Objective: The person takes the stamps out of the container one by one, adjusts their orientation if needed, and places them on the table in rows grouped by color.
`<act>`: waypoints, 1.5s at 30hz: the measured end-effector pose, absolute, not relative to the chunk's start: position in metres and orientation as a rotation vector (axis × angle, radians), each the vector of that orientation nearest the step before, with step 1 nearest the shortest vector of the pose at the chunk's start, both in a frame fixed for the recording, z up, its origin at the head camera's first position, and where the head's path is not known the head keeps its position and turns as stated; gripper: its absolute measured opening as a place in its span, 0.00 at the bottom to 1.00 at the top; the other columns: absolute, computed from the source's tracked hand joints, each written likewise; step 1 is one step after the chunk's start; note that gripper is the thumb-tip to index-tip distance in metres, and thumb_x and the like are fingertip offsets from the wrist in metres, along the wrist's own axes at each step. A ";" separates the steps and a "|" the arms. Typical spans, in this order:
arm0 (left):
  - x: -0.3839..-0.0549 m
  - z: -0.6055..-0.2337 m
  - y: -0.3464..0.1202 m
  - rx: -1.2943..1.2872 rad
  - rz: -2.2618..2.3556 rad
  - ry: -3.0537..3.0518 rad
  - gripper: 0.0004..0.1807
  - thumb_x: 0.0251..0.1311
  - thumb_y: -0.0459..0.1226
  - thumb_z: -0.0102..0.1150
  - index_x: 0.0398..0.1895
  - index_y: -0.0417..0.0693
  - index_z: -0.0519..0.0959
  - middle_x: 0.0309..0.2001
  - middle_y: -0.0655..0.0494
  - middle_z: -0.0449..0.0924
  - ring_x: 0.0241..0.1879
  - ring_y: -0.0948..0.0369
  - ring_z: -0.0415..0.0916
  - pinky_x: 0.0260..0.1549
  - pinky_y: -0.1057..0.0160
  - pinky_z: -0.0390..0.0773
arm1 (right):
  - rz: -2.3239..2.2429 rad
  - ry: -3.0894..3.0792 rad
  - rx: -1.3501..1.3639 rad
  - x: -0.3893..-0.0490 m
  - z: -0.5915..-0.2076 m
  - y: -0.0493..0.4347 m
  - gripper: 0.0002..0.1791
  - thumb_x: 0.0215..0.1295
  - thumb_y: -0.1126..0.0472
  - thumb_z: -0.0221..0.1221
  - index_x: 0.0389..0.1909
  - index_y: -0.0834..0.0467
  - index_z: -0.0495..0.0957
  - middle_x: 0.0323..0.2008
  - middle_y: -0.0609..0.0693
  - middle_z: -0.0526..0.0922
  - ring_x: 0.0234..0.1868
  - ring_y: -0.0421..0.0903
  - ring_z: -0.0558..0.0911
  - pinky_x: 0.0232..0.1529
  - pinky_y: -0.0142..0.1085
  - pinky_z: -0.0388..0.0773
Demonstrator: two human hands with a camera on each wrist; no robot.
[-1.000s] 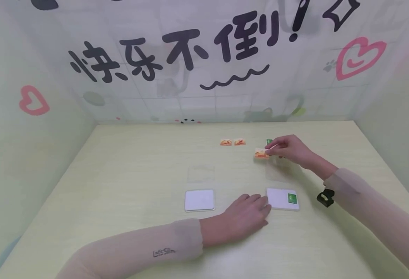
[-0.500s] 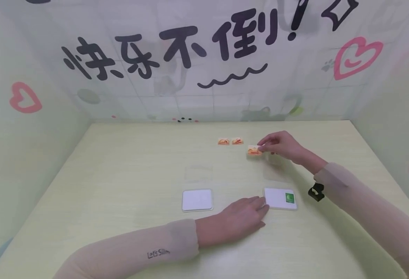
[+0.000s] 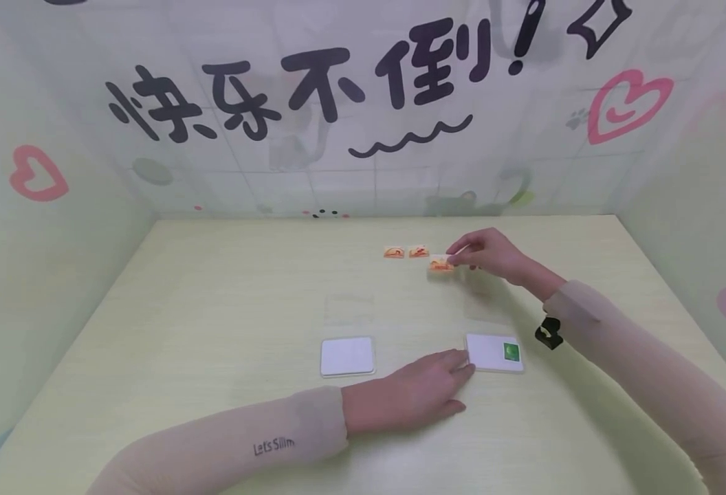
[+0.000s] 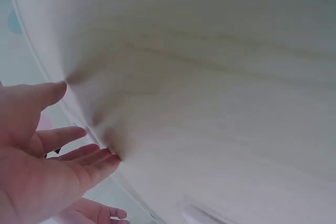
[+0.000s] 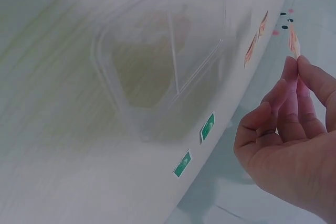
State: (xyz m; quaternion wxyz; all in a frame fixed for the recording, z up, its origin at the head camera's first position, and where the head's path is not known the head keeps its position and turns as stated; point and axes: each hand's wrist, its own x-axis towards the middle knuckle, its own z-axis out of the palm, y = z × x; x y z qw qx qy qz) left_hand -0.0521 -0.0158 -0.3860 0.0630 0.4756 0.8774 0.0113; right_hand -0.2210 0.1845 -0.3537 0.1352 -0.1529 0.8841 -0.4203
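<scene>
Between thumb and index finger, my right hand (image 3: 489,256) pinches a small orange-and-white stamp (image 3: 440,264) above the back of the table. Just left of it, two similar orange stamps (image 3: 394,252) lie side by side. My left hand (image 3: 409,392) rests palm down, its fingertips at the left edge of a white rectangular block in a clear case (image 3: 485,353). A green stamp (image 3: 511,352) sits on that block's right side. In the right wrist view, two more green stamps (image 5: 208,127) lie on the table near my right hand, which hides them in the head view.
A second white block in a clear case (image 3: 347,356) lies left of my left hand. Behind each block is a clear plastic lid (image 3: 348,309); the right one (image 5: 100,51) shows large in the right wrist view. A printed curtain (image 3: 313,185) stands behind the table.
My right hand has carried the orange stamp leftward, closer to the two orange stamps. My left hand stays beside the right block, its fingers a little straighter. The head view has shifted slightly.
</scene>
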 end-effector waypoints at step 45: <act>-0.049 -0.379 -0.020 1.321 0.064 2.516 0.39 0.77 0.50 0.58 0.82 0.41 0.61 0.83 0.46 0.56 0.81 0.54 0.56 0.76 0.60 0.62 | -1.230 2.532 -0.450 -0.258 -0.362 0.136 0.14 0.72 0.63 0.67 0.51 0.69 0.86 0.43 0.59 0.90 0.37 0.49 0.81 0.42 0.40 0.78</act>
